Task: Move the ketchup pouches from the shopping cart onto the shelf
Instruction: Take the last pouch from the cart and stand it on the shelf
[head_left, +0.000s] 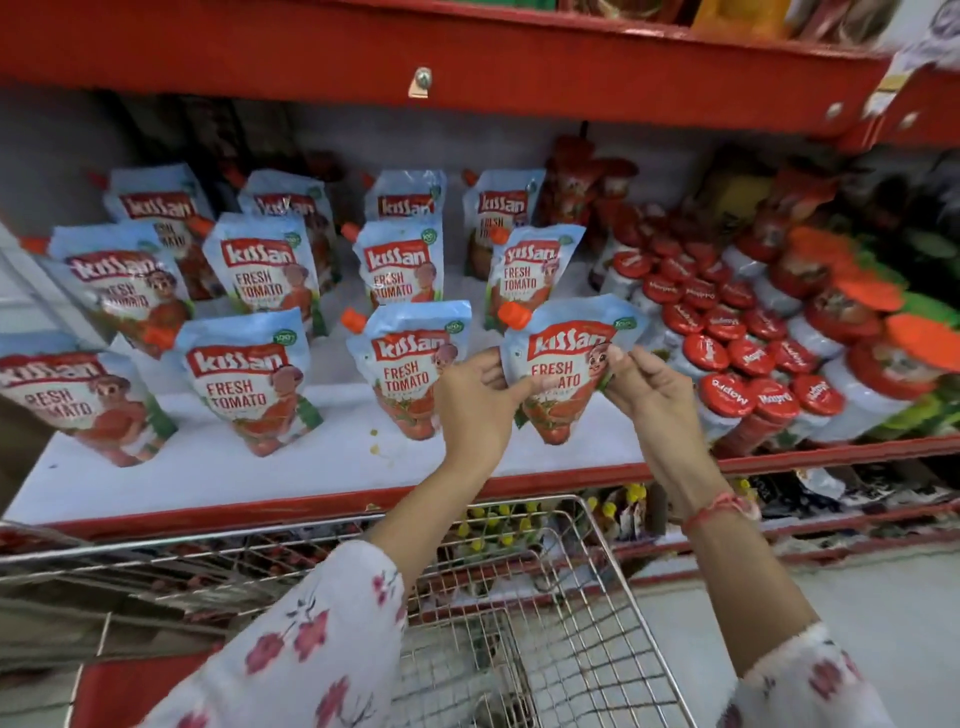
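A blue and red ketchup pouch (563, 358) with an orange cap stands upright at the front right of the white shelf (291, 467). My left hand (475, 402) grips its left edge and my right hand (649, 387) pinches its right edge. Several more ketchup pouches (249, 374) stand in rows on the shelf to the left and behind. The wire shopping cart (519, 623) sits below my arms; its visible basket shows no pouches.
Jars with red lids (727, 343) crowd the shelf right of the held pouch. A red upper shelf (467, 62) hangs overhead. A lower shelf with small packets (498, 525) lies behind the cart. A bare strip of white shelf runs along the front edge.
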